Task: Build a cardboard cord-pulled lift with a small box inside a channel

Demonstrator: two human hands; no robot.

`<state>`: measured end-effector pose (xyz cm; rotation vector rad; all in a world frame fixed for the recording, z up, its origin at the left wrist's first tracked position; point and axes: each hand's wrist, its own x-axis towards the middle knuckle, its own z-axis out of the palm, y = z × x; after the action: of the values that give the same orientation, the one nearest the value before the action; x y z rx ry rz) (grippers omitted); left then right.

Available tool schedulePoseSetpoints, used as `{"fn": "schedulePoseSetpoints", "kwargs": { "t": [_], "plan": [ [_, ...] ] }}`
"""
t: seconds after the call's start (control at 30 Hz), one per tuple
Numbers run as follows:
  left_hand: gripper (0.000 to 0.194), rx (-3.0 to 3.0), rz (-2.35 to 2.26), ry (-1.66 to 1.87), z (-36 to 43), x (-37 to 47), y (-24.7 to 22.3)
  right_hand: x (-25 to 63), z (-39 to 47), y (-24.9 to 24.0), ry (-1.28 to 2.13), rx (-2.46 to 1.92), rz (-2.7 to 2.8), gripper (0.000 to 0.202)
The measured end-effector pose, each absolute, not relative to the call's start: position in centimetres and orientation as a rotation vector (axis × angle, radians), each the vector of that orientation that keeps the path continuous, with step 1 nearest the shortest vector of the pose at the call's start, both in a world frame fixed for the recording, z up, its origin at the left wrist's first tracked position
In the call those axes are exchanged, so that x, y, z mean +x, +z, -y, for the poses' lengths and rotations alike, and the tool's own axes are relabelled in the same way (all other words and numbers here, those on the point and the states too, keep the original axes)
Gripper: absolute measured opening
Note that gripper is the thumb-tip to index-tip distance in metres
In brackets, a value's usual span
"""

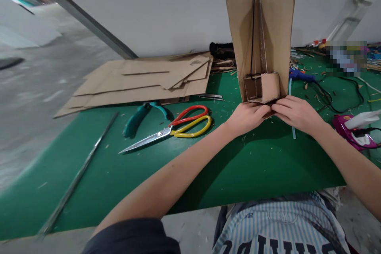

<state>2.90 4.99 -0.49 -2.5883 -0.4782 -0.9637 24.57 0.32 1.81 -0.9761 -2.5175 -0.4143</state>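
Note:
A cardboard model stands upright at the right of centre, with two tall panels that meet in a V at the back. A small cardboard box with a curved flap sits at its foot. A black cord runs down the inside. My left hand is closed on the lower front edge of the model, thumb toward the middle. Close beside it, my right hand pinches the same edge. A bit of cardboard shows below the fingertips; how it joins is hidden.
Scissors with red and yellow handles lie left of my arm, near green-handled pliers. Flat cardboard sheets are stacked behind them. A long thin strip crosses the table's left. A blue glue gun and a pink power strip lie right.

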Motion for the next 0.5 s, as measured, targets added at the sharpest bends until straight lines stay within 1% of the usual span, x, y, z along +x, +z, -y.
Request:
{"fn": "schedulePoseSetpoints", "kwargs": {
  "t": [0.5],
  "plan": [
    [0.033, -2.537, 0.481, -1.029, -4.88, 3.24, -0.42, 24.75, -0.31, 1.68, -0.391, -0.985, 2.518, 0.025]
  ]
}}
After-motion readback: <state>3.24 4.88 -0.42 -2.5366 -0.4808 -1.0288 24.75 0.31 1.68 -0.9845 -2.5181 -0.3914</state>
